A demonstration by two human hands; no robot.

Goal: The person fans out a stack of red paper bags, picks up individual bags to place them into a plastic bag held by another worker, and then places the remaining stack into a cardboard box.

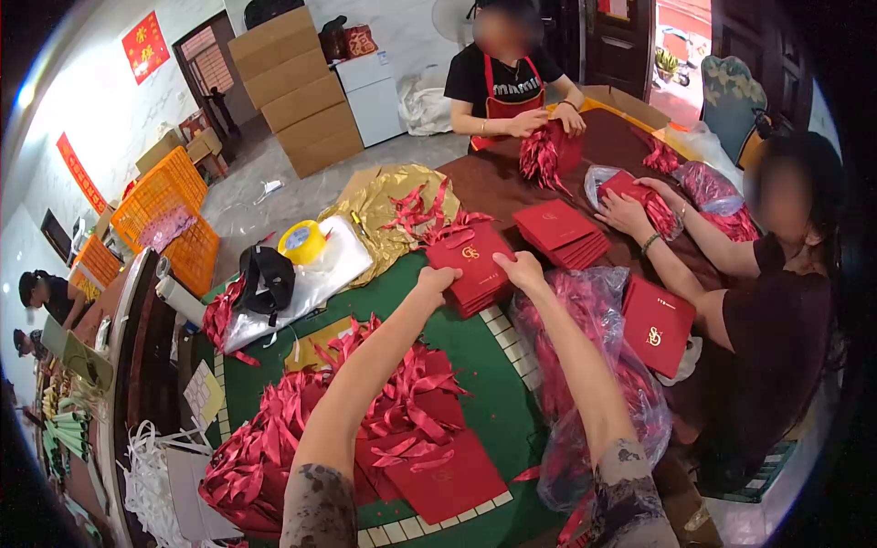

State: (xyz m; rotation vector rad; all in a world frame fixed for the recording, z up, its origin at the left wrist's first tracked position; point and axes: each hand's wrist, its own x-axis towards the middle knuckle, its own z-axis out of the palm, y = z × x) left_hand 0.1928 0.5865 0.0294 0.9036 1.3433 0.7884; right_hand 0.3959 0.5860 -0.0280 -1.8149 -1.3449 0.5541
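Note:
My left hand (440, 280) and my right hand (521, 271) grip the two sides of a small stack of red cards (473, 265) with gold print. Just beyond my right hand lies another stack of red cards (557, 228) on the brown cloth. Nearer to me, a heap of red ribbons (265, 438) and loose red cards (448, 479) covers part of the green table top (493, 384). To the right of my hands is a clear plastic bag (585, 365) with red ribbons inside.
Across the table a person (498, 91) handles red ribboned cards. At the right another person (776, 301) reaches over a bagged stack. Yellow tape (304, 243) and a black cap (266, 279) lie on white plastic at the left, beside gold wrapping (388, 196).

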